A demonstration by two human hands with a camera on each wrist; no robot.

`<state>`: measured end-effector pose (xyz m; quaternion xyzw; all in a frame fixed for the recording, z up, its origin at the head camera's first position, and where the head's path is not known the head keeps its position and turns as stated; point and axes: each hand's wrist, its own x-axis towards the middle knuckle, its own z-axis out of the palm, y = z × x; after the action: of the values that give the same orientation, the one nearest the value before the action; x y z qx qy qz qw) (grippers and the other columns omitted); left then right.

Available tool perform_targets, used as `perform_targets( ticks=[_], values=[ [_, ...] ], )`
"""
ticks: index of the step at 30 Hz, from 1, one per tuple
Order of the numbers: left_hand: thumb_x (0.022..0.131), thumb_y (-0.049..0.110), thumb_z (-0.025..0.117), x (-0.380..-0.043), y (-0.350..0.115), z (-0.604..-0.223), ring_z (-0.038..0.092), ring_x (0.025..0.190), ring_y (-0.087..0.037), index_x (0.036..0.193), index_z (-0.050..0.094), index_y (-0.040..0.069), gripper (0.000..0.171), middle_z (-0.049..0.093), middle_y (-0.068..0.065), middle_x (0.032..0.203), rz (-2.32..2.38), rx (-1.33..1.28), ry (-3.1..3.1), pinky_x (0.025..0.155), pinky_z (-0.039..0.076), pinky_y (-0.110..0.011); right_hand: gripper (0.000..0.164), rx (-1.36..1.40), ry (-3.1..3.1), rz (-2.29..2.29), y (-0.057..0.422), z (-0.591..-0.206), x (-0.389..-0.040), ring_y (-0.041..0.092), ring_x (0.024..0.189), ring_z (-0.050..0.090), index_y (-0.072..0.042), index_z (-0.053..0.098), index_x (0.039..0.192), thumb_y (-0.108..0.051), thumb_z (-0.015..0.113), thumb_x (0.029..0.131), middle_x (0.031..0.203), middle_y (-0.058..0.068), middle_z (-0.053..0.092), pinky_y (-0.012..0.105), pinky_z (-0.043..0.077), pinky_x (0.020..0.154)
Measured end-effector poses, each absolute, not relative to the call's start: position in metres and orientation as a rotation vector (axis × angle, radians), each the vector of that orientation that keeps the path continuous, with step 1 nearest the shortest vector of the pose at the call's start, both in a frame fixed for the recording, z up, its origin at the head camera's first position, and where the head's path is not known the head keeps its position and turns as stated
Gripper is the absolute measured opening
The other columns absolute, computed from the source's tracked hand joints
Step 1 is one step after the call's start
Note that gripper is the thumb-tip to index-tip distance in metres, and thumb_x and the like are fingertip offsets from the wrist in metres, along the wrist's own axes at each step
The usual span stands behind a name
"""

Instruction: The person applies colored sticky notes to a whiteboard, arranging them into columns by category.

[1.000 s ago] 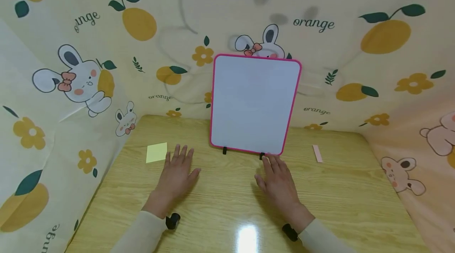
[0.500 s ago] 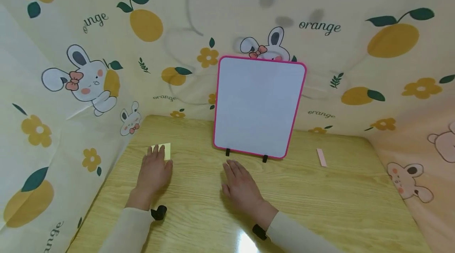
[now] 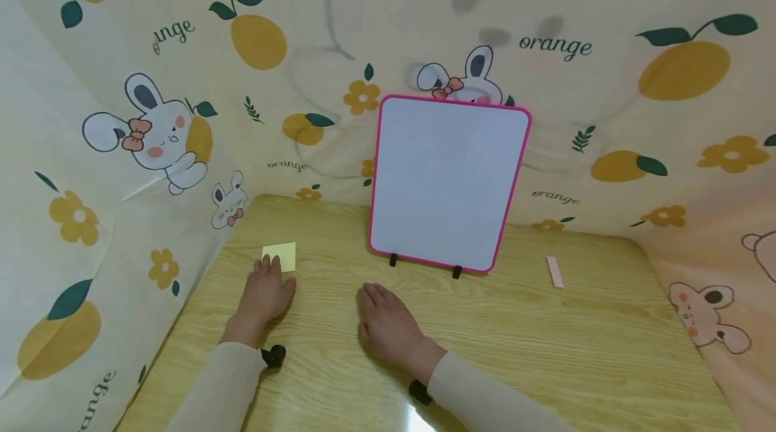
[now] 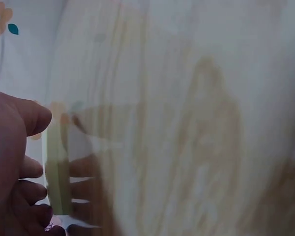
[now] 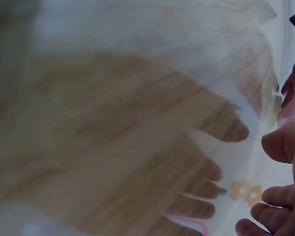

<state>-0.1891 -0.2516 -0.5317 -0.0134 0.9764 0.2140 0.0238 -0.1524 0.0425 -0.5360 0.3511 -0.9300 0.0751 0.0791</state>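
Note:
A square yellow sticky note (image 3: pixel 286 257) lies at the left of the wooden table. My left hand (image 3: pixel 262 296) reaches its near edge, with the fingertips overlapping the paper's lower left part. In the left wrist view the yellow note (image 4: pixel 57 172) shows as a narrow strip beside the loosely bent fingers (image 4: pixel 32 191). My right hand (image 3: pixel 388 327) is low over the middle of the table, its fingers together and relaxed, holding nothing. It is in front of a white board (image 3: pixel 448 182) with a pink frame, which stands upright on small black feet.
A thin pink paper strip (image 3: pixel 554 272) lies on the right side of the wooden table (image 3: pixel 515 344). Cream cloth printed with oranges and rabbits (image 3: pixel 166 132) walls in the back and both sides. Black wrist cameras (image 3: pixel 275 356) are strapped on at the sleeves.
My left hand has gone left, from beside the sticky note to over its near edge. The right hand has moved left and closer to me, away from the board's foot. The head view has shifted slightly.

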Motion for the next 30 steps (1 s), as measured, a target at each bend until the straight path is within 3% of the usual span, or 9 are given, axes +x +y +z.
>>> perform_targets(
  ticks=[15, 30],
  values=[
    [0.107, 0.026, 0.052, -0.186, -0.23, -0.535, 0.015, 0.154, -0.061, 0.153, 0.029, -0.023, 0.071, 0.022, -0.046, 0.161, 0.575, 0.077, 3.027, 0.126, 0.021, -0.072, 0.06, 0.936, -3.037, 0.236, 0.057, -0.531, -0.156, 0.035, 0.151, 0.045, 0.001, 0.045, 0.156, -0.032, 0.053, 0.108, 0.161, 0.019, 0.048, 0.051, 0.04, 0.125],
    [0.108, 0.03, 0.057, -0.169, -0.187, -0.536, 0.015, 0.157, -0.057, 0.156, 0.032, -0.018, 0.072, 0.023, -0.043, 0.164, 0.601, 0.296, 2.968, 0.128, 0.019, -0.07, 0.057, 0.876, -3.011, 0.236, 0.084, -0.531, -0.166, 0.038, 0.147, 0.048, 0.003, 0.048, 0.152, -0.031, 0.058, 0.106, 0.158, 0.021, 0.051, 0.055, 0.041, 0.123]
  ],
)
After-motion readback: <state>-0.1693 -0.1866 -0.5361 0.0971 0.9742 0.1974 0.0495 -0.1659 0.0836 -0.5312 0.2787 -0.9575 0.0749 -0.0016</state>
